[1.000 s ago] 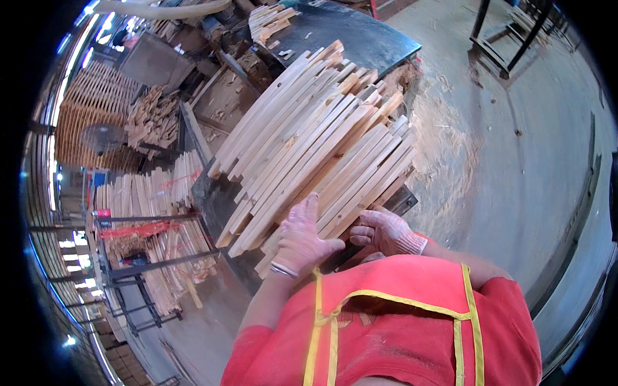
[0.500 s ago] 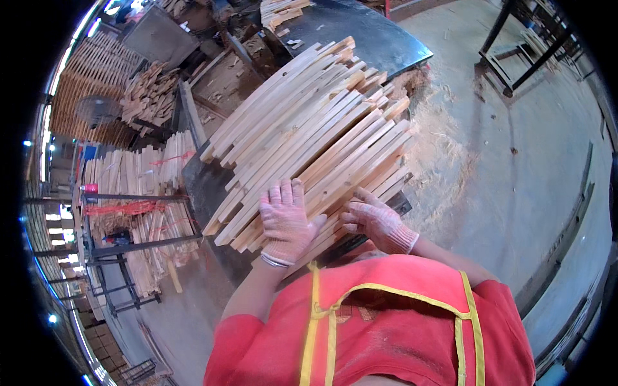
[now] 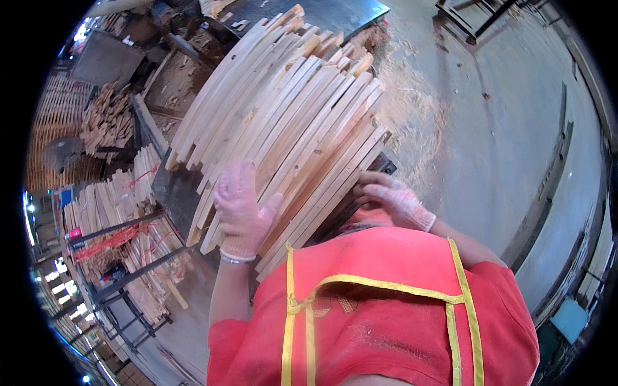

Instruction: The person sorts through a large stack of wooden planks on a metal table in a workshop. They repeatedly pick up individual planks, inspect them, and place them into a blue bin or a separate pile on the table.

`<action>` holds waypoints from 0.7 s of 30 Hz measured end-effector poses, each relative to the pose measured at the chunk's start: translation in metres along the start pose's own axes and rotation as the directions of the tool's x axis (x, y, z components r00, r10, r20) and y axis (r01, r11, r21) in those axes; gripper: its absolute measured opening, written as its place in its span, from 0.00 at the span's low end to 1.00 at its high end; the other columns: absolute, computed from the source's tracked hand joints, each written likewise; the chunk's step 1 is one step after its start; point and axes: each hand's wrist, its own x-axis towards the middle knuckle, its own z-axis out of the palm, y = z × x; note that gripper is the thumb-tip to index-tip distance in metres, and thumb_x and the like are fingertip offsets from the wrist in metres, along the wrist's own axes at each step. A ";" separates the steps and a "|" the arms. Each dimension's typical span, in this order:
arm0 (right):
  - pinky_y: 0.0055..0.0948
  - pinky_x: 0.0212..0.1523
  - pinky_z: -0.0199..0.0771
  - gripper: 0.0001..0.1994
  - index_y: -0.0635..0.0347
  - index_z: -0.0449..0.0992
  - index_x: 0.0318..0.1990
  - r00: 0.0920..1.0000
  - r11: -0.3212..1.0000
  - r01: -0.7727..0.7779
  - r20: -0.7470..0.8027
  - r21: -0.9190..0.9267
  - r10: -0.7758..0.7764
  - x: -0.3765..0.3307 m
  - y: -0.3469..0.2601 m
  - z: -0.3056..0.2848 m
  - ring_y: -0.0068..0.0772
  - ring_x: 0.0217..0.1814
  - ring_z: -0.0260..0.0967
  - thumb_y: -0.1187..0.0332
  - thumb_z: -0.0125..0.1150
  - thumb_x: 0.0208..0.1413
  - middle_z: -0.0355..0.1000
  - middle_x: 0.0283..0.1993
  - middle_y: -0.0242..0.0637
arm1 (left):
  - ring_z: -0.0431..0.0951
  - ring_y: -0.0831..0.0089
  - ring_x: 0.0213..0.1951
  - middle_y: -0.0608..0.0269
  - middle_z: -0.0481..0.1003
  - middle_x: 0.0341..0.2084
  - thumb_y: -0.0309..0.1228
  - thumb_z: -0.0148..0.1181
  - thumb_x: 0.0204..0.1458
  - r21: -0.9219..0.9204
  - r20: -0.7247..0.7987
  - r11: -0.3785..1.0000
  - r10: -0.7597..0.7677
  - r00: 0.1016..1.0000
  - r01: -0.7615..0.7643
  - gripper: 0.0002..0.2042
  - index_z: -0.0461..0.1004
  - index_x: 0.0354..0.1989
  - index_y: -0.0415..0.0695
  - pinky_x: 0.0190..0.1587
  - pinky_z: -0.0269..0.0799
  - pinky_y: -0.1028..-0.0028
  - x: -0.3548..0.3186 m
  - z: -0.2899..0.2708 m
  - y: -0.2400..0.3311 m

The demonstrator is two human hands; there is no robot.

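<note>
A broad layer of long pale wooden strips (image 3: 283,122) lies side by side on a dark metal table (image 3: 177,186) in front of me, their ends uneven. My left hand (image 3: 243,209), in a whitish work glove, rests over the near left part of the strips with its fingers stretched forward and the thumb apart. My right hand (image 3: 396,198), gloved alike, is just off the near right edge of the strips, next to the dark table corner. Its fingers are slightly bent and a little blurred, and I see nothing held in them.
Bundled wooden strips (image 3: 122,219) tied with red cord sit on a black metal rack (image 3: 129,267) at the left. Scrap wood (image 3: 109,119) is heaped farther back. Sawdust (image 3: 412,109) covers the floor right of the table, and a dark metal frame (image 3: 473,26) stands at the far right.
The view has shifted, so the surroundings appear farther left and higher. My right hand has come away from the strips to their right edge. My left hand remains over them.
</note>
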 end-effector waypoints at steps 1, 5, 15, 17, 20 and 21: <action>0.32 0.53 0.76 0.22 0.64 0.71 0.62 0.988 0.994 0.080 -0.128 -0.081 -0.090 -0.007 -0.007 -0.007 0.32 0.49 0.75 0.66 0.64 0.64 0.76 0.49 0.40 | 0.63 0.46 0.66 0.50 0.66 0.63 0.48 0.73 0.45 -0.059 -0.087 0.997 0.049 0.995 -0.055 0.39 0.69 0.65 0.43 0.68 0.56 0.48 -0.006 0.004 0.000; 0.27 0.48 0.74 0.13 0.63 0.75 0.48 0.822 0.872 0.372 -0.323 -0.320 -0.469 0.030 -0.044 -0.080 0.22 0.39 0.69 0.62 0.59 0.64 0.71 0.38 0.28 | 0.65 0.43 0.65 0.47 0.67 0.64 0.45 0.75 0.43 -0.120 -0.096 0.957 0.254 0.962 -0.265 0.39 0.71 0.64 0.40 0.69 0.58 0.45 -0.033 0.022 0.030; 0.26 0.46 0.72 0.17 0.54 0.71 0.57 0.875 0.944 0.317 -0.356 -0.092 -0.328 0.081 -0.047 -0.049 0.23 0.43 0.69 0.58 0.58 0.66 0.71 0.44 0.29 | 0.65 0.49 0.67 0.49 0.67 0.64 0.41 0.72 0.48 -0.010 -0.165 0.993 -0.118 0.979 0.118 0.34 0.69 0.65 0.45 0.66 0.63 0.51 0.035 -0.002 -0.066; 0.26 0.45 0.73 0.20 0.54 0.69 0.62 0.876 0.935 0.337 -0.328 -0.111 -0.354 0.083 -0.027 -0.072 0.22 0.42 0.69 0.56 0.58 0.67 0.71 0.42 0.27 | 0.66 0.52 0.67 0.51 0.68 0.64 0.42 0.70 0.51 0.018 -0.133 0.964 -0.262 0.956 0.267 0.32 0.70 0.64 0.45 0.66 0.64 0.54 0.070 0.008 -0.114; 0.27 0.44 0.75 0.27 0.55 0.66 0.69 0.853 0.947 0.239 -0.419 -0.216 -0.311 0.068 -0.004 -0.091 0.23 0.42 0.71 0.57 0.60 0.66 0.72 0.42 0.26 | 0.66 0.55 0.67 0.54 0.69 0.64 0.45 0.68 0.54 0.071 -0.079 0.904 -0.417 0.906 0.422 0.30 0.71 0.64 0.46 0.67 0.64 0.57 0.114 0.022 -0.162; 0.27 0.43 0.75 0.27 0.56 0.66 0.68 0.844 0.953 0.225 -0.447 -0.203 -0.295 0.058 0.002 -0.097 0.23 0.41 0.71 0.57 0.60 0.66 0.72 0.41 0.27 | 0.66 0.55 0.67 0.56 0.69 0.64 0.45 0.67 0.55 0.066 -0.044 0.900 -0.430 0.902 0.432 0.30 0.71 0.63 0.46 0.68 0.64 0.57 0.135 0.024 -0.167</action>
